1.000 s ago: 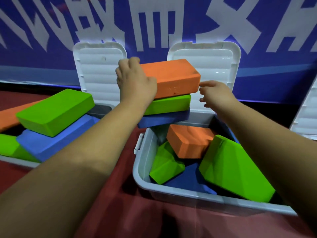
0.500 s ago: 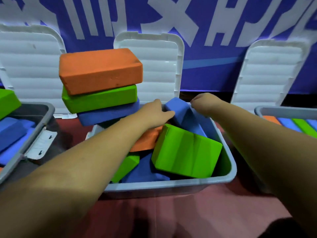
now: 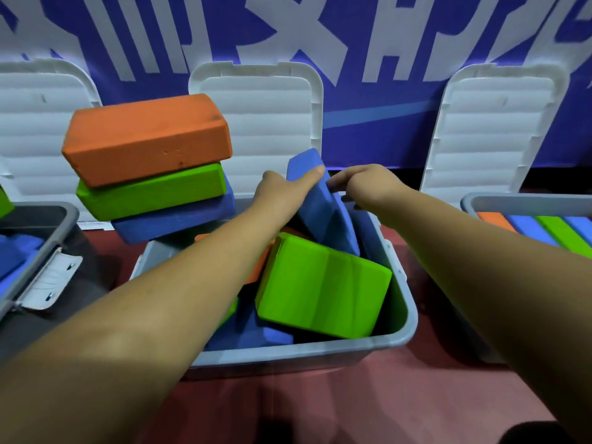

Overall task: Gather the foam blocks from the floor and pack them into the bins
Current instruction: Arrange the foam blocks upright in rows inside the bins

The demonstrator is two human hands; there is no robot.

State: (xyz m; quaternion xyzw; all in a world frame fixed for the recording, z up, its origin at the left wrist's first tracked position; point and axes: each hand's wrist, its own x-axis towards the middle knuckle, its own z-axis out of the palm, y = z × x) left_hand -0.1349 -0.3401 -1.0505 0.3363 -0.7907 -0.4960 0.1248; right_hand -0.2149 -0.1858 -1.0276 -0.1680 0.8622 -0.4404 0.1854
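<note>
A blue rectangular foam block (image 3: 320, 203) stands tilted on end at the far side of the grey plastic middle bin (image 3: 304, 350). It leans above a large green foam block (image 3: 323, 283) lying askew inside. The left hand (image 3: 282, 190) grips its upper end, thumb across the face. The right hand (image 3: 368, 184) curls its fingers (image 3: 339, 184) on the right edge, apparently to turn it flat so it packs. A stack of orange, green and blue foam blocks (image 3: 150, 190) perches on the bin's far-left corner, likely awaiting room. An open white lid (image 3: 266, 123) leans against the blue banner wall (image 3: 368, 139). The left bin (image 3: 41, 248) and right bin (image 3: 525, 203) hold more blocks.
</note>
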